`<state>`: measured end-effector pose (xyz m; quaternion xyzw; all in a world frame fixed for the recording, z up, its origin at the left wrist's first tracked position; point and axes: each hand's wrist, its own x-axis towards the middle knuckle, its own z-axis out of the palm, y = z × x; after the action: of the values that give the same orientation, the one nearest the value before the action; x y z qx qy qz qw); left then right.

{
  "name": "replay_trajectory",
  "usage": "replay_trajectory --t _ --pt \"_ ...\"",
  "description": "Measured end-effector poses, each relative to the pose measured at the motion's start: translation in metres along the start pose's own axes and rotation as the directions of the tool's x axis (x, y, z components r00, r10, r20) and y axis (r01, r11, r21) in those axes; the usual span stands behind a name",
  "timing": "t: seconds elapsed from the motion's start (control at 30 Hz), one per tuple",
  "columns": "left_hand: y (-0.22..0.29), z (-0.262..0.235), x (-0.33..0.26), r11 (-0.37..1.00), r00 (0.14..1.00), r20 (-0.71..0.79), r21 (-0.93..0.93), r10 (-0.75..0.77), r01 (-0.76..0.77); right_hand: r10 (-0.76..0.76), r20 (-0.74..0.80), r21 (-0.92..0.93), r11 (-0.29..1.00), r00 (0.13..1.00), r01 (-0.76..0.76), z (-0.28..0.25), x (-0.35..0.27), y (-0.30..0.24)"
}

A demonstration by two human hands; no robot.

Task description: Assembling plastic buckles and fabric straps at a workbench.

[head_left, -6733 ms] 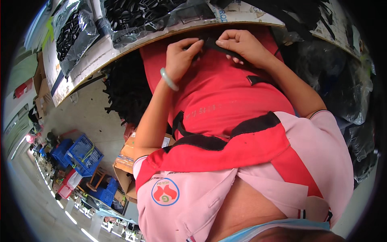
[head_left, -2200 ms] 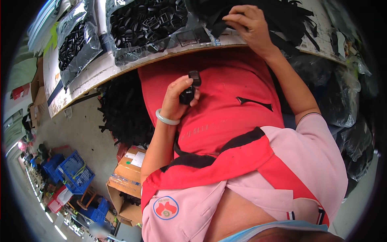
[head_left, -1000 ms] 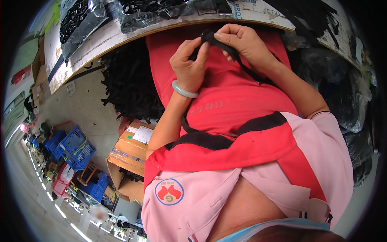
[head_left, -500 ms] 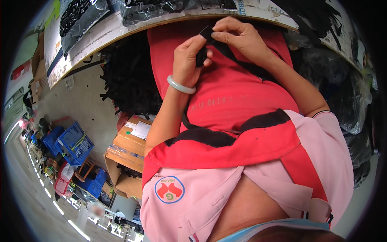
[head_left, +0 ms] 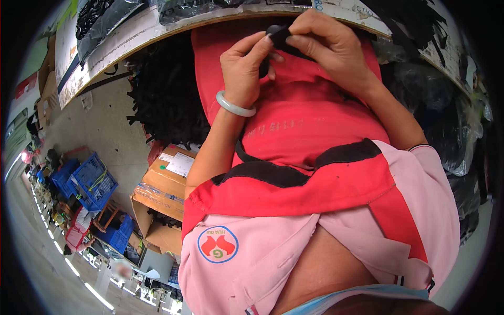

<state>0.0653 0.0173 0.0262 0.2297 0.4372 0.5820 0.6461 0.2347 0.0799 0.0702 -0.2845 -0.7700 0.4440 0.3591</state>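
Close to the table edge, both my hands grip a black strap (head_left: pixel 279 37) over the red apron (head_left: pixel 315 126). My left hand (head_left: pixel 244 68), with a pale bangle (head_left: pixel 235 104) at its wrist, pinches one end between thumb and forefinger. More black material shows below it, within the curled fingers. My right hand (head_left: pixel 329 46) pinches the strap a short way to the right. The piece between them looks folded or looped; its exact shape is partly hidden by the fingers.
The white tabletop (head_left: pixel 121 55) carries clear bags of black parts (head_left: pixel 100 23) and loose black straps (head_left: pixel 415 23). A heap of black strips (head_left: pixel 168 94) hangs below left. An open cardboard box (head_left: pixel 163 184), blue crates (head_left: pixel 94 181) and plastic bags (head_left: pixel 441 110) flank me.
My right hand has risen slightly and turned. The strap piece between my hands now looks bent over, where before a flat end stuck up. My left hand has shifted slightly left.
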Motion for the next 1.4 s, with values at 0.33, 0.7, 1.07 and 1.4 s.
replay_trajectory --t 0.33,0.7,1.07,1.4 --pt "0.002 0.004 -0.002 0.974 0.989 -0.037 0.182 0.146 -0.137 0.616 0.359 0.116 0.716 0.701 -0.688 -0.014 0.002 0.006" --pt "0.014 -0.008 -0.019 0.971 0.997 0.063 0.238 -0.043 0.027 0.553 0.551 0.542 0.332 0.625 -0.772 -0.001 -0.010 0.037" --pt "0.139 -0.162 -0.130 0.734 0.662 -0.503 0.671 0.556 -0.107 0.878 -0.206 0.593 0.463 0.432 -0.659 -0.112 -0.121 0.079" --pt "0.028 -0.077 -0.037 0.977 0.977 -0.211 0.213 0.032 0.014 0.832 -0.233 0.668 0.513 0.503 -0.539 -0.107 -0.113 0.115"
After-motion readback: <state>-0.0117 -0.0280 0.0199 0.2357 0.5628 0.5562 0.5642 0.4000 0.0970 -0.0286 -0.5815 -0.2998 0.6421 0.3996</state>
